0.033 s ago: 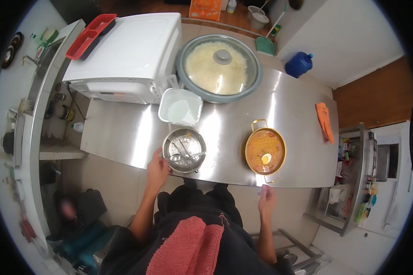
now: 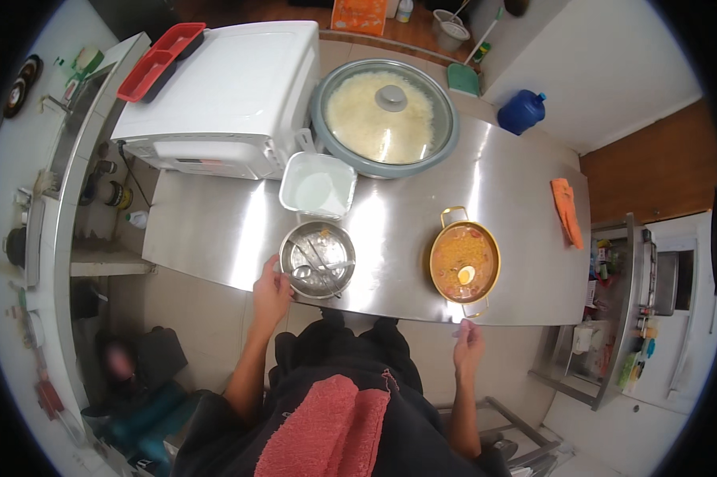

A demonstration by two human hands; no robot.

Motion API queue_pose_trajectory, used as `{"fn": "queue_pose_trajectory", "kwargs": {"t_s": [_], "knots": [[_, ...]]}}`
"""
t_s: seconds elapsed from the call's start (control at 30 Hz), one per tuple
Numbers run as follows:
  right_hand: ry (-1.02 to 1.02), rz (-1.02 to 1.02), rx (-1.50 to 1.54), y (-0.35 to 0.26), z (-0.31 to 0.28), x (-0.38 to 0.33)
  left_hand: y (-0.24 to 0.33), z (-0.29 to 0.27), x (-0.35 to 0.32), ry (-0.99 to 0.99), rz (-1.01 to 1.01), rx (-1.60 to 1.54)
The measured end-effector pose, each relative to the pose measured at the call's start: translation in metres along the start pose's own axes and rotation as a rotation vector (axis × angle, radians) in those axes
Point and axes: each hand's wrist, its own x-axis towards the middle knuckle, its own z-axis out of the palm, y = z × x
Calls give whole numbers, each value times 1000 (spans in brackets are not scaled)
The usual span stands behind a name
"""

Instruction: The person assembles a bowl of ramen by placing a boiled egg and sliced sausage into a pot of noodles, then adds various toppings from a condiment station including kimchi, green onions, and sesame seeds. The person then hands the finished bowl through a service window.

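My left hand [image 2: 272, 292] grips the near-left rim of a round steel pan [image 2: 318, 235], fingers closed at its edge. Inside the pan lie a spoon [image 2: 302, 272] and other thin metal utensils. To the right stands a two-handled golden pot [image 2: 495, 268] of orange-yellow noodle soup with a halved egg [image 2: 466, 275] on top. Close to its near handle, by the table's front edge, my right hand [image 2: 469, 343] has its fingers pinched together. Whether they hold the handle or something small I cannot make out.
On the steel table [image 2: 398, 222] stand a white microwave [image 2: 215, 87] with a red tray [image 2: 161, 62] on top, a large lidded cooker of rice [image 2: 384, 119] and a white plastic tub [image 2: 318, 185]. An orange cloth [image 2: 566, 211] lies at the right. An open drawer [image 2: 605, 342] juts out at right.
The steel pan in my left hand has shifted slightly left against the table, and the utensils inside sit a little differently. My right hand stays near the golden pot's handle.
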Motion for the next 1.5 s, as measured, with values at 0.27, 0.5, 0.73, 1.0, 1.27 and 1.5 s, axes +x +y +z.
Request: {"fn": "queue_pose_trajectory", "kwargs": {"t_s": [0.27, 0.5, 0.73, 1.0, 1.27, 1.5], "knots": [[81, 225, 532, -4, 12, 40, 3, -30, 28, -127, -57, -48], [76, 207, 578, 4, 9, 57, 85, -21, 43, -4, 172, 239], [70, 233, 606, 1, 6, 59, 155, 120, 64, -452, 586, 228], [-251, 475, 306, -20, -16, 44, 133, 199, -37, -1063, -35, 69], [108, -555, -163, -62, -16, 214, 110, 252, -102, -727, -523, -603], [-409, -499, -82, -67, 2, 301, 97, 246, -100, -358, -467, -745]]}}
